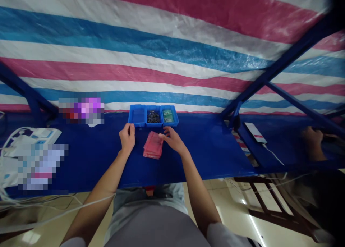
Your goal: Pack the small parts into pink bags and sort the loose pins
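Note:
My left hand (pixel 127 136) rests on the blue table (pixel 94 157) just below the left blue bin (pixel 137 115), fingers curled in a loose pinch; what they hold, if anything, is too small to see. My right hand (pixel 171 138) has its fingers bent down onto the far edge of a stack of pink plastic bags (pixel 153 146) lying between my hands. Three blue bins stand in a row at the table's back: the left one looks bare, the middle bin (pixel 153 117) holds dark screws, the right bin (pixel 168 116) holds green parts.
White cables and papers (pixel 29 146) lie at the table's left end. A phone (pixel 255 132) on a cable lies on the neighbouring bench to the right, where another person's hand (pixel 312 141) works. A striped tarpaulin hangs behind. Blue frame bars cross at right.

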`<state>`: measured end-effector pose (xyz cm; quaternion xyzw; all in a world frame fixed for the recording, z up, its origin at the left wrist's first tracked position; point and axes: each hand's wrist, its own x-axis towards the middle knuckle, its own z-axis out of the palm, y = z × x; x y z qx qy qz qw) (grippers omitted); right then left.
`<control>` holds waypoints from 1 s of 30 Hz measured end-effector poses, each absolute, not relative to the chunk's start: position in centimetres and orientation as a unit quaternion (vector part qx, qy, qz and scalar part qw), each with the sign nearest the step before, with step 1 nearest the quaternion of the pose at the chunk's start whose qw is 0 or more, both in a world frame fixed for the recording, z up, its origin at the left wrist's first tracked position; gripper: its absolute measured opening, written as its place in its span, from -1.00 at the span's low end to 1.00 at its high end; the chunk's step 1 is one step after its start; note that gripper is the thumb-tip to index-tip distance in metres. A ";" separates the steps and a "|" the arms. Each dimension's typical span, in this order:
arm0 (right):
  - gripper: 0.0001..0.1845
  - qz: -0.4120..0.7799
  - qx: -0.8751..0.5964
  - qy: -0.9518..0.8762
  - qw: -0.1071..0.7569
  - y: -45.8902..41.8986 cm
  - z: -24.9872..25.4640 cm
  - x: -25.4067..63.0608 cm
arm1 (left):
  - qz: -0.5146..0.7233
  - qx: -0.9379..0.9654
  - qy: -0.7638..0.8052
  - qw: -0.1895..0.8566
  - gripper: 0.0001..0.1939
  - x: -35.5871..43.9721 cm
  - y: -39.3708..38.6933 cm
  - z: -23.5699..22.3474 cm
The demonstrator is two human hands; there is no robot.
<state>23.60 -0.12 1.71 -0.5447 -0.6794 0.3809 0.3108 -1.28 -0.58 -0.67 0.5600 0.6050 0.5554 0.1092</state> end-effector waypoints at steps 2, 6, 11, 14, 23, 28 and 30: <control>-0.45 0.381 -0.568 -0.656 0.319 -1.0 1.3 24.4 | 0.513 0.616 0.577 0.154 -0.58 -1.1 -0.8 -0.5; -0.54 0.402 -0.584 -0.646 0.283 -2.2 1.0 24.4 | 0.387 0.723 0.518 0.241 -0.51 -0.9 -0.7 -0.4; -0.59 0.421 -0.593 -0.628 0.278 -2.1 1.0 22.5 | 0.301 0.775 0.493 0.257 -0.51 -0.6 -0.5 -0.7; -0.63 0.433 -0.591 -0.616 0.287 -1.2 0.7 22.0 | 0.292 0.777 0.503 0.242 -0.52 -0.4 -0.5 -0.7; -0.68 0.325 -0.549 -0.710 0.299 -0.3 0.9 22.2 | 0.307 0.769 0.513 0.227 -0.53 -0.1 -0.7 -0.3; -0.65 0.278 -0.540 -0.747 0.270 -1.2 1.8 22.5 | 0.312 0.776 0.498 0.230 -0.51 -0.3 -0.9 -0.2; -0.64 0.261 -0.533 -0.764 0.255 -1.2 2.3 22.6 | 0.316 0.777 0.491 0.236 -0.51 -0.3 -0.9 -0.2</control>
